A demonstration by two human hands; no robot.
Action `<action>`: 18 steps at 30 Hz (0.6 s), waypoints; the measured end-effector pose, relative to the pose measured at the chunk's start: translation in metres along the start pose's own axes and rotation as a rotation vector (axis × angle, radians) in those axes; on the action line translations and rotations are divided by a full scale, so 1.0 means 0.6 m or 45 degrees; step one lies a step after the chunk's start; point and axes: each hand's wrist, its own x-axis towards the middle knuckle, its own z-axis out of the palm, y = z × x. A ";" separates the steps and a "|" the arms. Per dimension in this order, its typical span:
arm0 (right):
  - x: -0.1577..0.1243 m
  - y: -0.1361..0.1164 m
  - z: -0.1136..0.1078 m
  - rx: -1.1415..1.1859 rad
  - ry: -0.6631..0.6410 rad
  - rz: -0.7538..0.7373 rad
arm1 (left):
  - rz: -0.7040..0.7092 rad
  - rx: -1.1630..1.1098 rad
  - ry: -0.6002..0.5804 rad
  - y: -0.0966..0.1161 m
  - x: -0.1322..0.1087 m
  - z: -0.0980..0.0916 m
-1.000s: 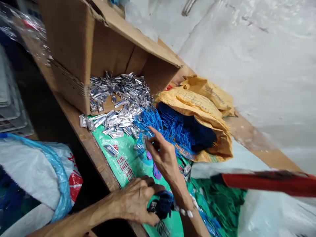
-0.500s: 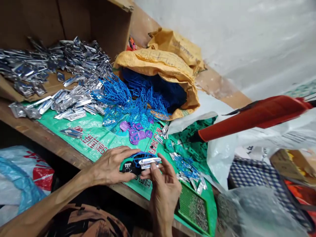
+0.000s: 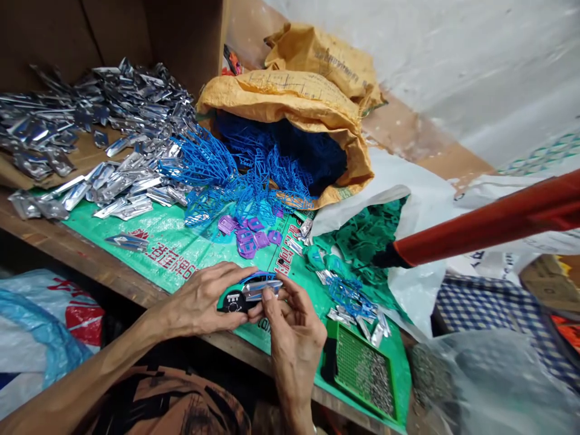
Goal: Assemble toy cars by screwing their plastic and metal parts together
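Observation:
My left hand (image 3: pixel 203 299) grips a small black and green toy-car body (image 3: pixel 235 299) low over the green woven sheet (image 3: pixel 181 257). My right hand (image 3: pixel 290 323) pinches a shiny silver piece (image 3: pixel 261 287) against the top of that car, over a blue frame part. Both hands are closed on the same assembly at the table's front edge. Just beyond lie a few purple plastic parts (image 3: pixel 247 238).
A heap of silver parts (image 3: pixel 104 145) spills from a cardboard box at left. Blue plastic frames (image 3: pixel 235 175) pour out of a yellow sack (image 3: pixel 308 103). Green parts (image 3: pixel 367 232) lie in a white bag. A green tray of small screws (image 3: pixel 362 371) sits at front right. A red handle (image 3: pixel 489 220) juts in from the right.
My right hand came back from the blue frames with a silver piece and now presses it onto the car in my left hand. The view swung down and right.

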 end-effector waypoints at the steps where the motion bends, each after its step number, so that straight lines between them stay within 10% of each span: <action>1: 0.001 0.001 -0.002 -0.058 0.014 -0.032 | -0.004 -0.004 -0.009 0.001 0.000 -0.002; 8: 0.014 0.011 -0.019 -0.527 0.088 -0.484 | 0.030 0.000 -0.053 0.003 0.000 -0.011; 18: 0.015 0.013 -0.027 -0.595 -0.066 -0.508 | -0.115 -0.023 0.084 0.027 0.006 0.005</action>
